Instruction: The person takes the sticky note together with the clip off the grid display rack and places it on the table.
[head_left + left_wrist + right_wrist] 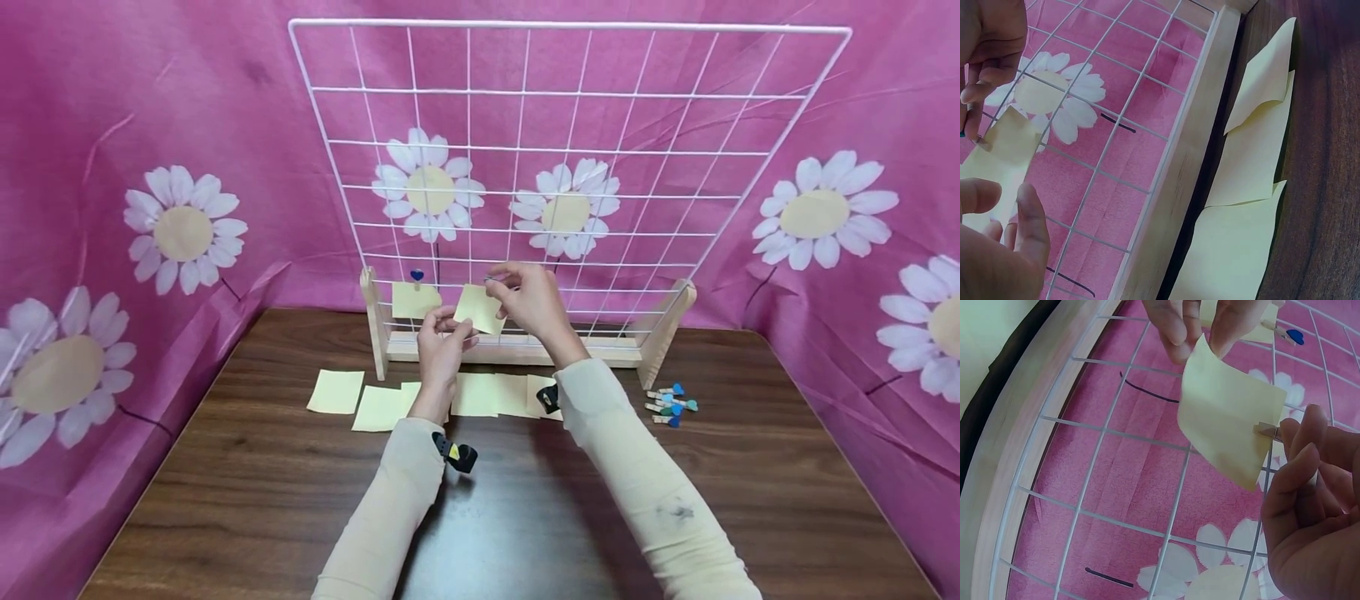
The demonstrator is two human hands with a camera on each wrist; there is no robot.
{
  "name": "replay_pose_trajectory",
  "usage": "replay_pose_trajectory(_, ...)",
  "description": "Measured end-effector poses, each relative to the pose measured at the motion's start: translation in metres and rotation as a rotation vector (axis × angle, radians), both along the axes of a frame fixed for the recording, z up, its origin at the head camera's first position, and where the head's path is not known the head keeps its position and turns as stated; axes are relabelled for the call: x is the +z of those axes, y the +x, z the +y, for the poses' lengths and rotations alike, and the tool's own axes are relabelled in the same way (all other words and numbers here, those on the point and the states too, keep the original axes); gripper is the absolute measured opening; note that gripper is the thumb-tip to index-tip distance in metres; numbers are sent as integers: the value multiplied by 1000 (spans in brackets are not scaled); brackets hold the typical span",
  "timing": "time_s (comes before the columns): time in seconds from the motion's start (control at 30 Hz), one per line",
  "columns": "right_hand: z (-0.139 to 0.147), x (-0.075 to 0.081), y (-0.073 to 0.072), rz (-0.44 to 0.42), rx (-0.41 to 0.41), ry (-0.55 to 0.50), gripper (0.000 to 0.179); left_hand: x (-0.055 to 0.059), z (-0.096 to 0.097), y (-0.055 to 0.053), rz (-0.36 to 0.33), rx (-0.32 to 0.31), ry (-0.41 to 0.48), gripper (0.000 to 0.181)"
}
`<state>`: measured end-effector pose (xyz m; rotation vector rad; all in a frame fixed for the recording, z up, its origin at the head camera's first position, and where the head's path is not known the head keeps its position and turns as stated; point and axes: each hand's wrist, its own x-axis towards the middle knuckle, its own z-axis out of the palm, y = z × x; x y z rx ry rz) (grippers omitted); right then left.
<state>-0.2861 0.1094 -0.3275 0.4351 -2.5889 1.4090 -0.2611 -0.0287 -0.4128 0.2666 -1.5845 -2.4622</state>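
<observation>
My left hand (439,354) pinches the lower left corner of a pale yellow sticky note (477,310), held up in front of a white wire grid (525,150). At the note's top edge my right hand (531,302) grips a small wooden clothespin (1266,430), whose jaws sit over the paper's edge in the right wrist view. Fingers hide most of this peg. Just to the left, another yellow note (408,302) hangs on the grid from a clothespin with a blue heart (417,275).
Several yellow notes (474,395) lie in a row on the brown table (487,517) before the grid's wooden stand (660,337). One note (335,392) lies apart at the left. Several heart clothespins (669,406) are gathered at the right. Pink flowered cloth (247,125) surrounds the table.
</observation>
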Motion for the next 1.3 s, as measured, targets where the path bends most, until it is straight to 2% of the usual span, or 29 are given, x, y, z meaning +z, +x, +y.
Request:
replay_pose_trajectory(0.37,0,-5,0,80,-7,45,18,3,2,2,14,-29,-6,37)
replay_pose_trajectory(0.6,-3,-7,0,104,-35,46,15,4,0,0,8,-48,-21,26)
replay_pose_trajectory(0.73,-5,-10,1,129,-50,42,13,6,-2,0,0,-38,-36,20)
replay_pose_trajectory(0.93,-5,-12,3,165,-59,11,12,8,-3,1,2,-19,-51,16)
replay_pose_trajectory(1.3,-4,-12,2,232,-100,-90,10,7,-5,1,7,-31,-100,10)
